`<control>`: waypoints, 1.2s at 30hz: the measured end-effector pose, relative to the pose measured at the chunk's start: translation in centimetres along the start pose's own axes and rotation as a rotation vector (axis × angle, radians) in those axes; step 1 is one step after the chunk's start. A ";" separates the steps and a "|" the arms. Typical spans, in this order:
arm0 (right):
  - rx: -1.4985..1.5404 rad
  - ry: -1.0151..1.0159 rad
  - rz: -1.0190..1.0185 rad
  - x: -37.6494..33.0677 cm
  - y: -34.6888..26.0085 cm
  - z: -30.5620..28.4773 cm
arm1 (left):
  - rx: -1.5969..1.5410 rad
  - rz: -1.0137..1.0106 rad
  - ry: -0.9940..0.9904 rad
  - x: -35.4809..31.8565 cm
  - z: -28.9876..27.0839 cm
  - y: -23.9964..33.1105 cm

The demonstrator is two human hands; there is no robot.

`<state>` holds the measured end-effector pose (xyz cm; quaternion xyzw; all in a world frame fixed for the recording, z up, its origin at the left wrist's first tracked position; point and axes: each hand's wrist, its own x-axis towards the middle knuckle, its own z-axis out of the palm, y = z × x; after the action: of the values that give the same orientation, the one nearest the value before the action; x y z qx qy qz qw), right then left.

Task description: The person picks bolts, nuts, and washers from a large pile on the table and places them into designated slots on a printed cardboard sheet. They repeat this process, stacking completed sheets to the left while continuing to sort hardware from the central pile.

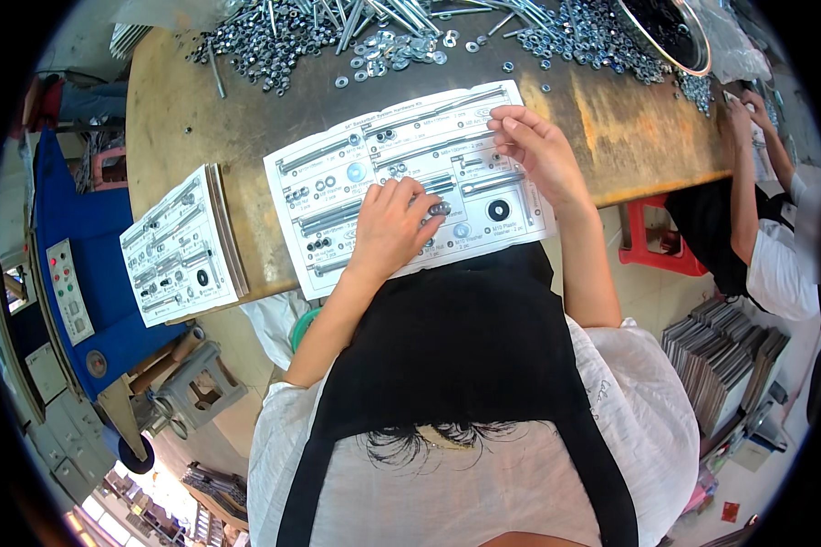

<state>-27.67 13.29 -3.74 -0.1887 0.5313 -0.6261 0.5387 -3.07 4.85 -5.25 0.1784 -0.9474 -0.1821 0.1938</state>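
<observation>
One sheet | left hand by nuts | right hand near edge

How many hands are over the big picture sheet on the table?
2. The left hand is over the lower middle of the sheet, and the right hand is by its upper right corner. No other hand seems hidden there.

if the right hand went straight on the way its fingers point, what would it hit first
Probably the loose washers beyond the printed sheet. The right hand points forward and leftward; its height is unclear, so it might pass above them.
</observation>
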 end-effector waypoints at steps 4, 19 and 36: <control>-0.069 0.032 -0.045 0.2 -0.3 0.1 | -0.052 -0.012 0.000 0.2 -0.4 0.0; -1.357 0.298 -0.654 14.6 0.3 2.9 | 0.165 -0.166 0.230 15.3 3.2 -10.7; -0.386 0.062 -0.169 10.8 -1.4 2.1 | -0.789 -0.304 0.018 15.7 0.4 -10.6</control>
<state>-30.38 2.71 -5.42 -0.3128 0.6400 -0.5611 0.4216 -13.92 -10.64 -5.21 0.2298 -0.7662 -0.5557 0.2264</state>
